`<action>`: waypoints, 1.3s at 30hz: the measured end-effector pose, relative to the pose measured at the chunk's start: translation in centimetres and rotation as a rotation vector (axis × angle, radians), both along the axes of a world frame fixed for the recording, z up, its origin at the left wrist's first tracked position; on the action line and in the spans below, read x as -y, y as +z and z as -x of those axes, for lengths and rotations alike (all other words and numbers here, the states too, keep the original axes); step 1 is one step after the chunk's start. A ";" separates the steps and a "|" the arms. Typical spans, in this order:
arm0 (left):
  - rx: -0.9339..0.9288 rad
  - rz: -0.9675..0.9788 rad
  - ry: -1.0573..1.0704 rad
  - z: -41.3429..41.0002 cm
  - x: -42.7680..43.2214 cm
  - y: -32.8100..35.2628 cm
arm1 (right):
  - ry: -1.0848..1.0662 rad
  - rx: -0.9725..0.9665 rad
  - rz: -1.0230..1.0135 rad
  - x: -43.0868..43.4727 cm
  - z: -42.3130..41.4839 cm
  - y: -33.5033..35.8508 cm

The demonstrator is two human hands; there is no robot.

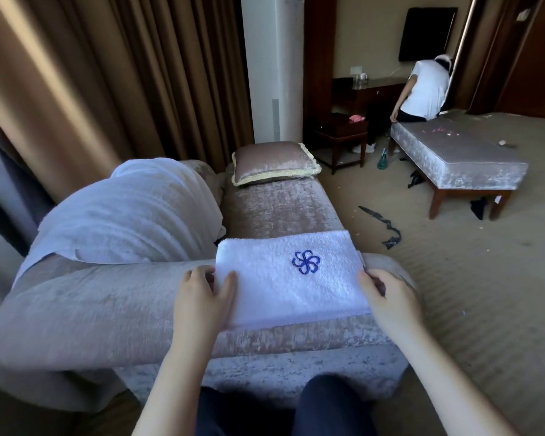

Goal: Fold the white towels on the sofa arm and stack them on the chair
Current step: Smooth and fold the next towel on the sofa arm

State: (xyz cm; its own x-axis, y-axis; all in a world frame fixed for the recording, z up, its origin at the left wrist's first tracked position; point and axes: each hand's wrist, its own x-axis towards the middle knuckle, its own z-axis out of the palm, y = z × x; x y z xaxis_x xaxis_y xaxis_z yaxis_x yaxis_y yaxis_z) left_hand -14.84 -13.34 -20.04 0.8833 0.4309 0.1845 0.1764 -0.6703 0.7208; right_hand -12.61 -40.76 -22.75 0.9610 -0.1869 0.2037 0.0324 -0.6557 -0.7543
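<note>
Left hand (202,298) pinches the left end of the folded towel (277,297), lower centre of frame, on the sofa arm (101,306). Right hand (389,298) grips the right end, fingers (378,286) curled. Risk: lifted by the ends only, the middle sags and the fold opens.

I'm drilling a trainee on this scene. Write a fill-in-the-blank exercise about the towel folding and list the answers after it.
1. The folded towel lies on the ____ of the sofa.
2. The emblem stitched on it is ____ in colour.
3. The unfolded white towel lies to the ____ of the folded one.
4. The left hand and the right hand each grip a side of the folded ____.
Missing words: arm; blue; left; towel
</note>
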 end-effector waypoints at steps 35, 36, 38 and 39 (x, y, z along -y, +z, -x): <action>-0.155 0.976 -0.486 12.1 2.3 -5.3 | 0.059 -0.254 -0.739 3.9 14.1 -3.1; -0.164 0.978 -0.506 12.1 2.9 -5.3 | 0.040 -0.249 -0.737 4.4 14.6 -3.1; -0.177 0.978 -0.544 12.2 4.0 -5.1 | 0.003 -0.237 -0.741 5.6 15.7 -3.0; -0.185 0.976 -0.562 12.3 4.6 -5.0 | -0.018 -0.227 -0.752 6.1 16.3 -2.9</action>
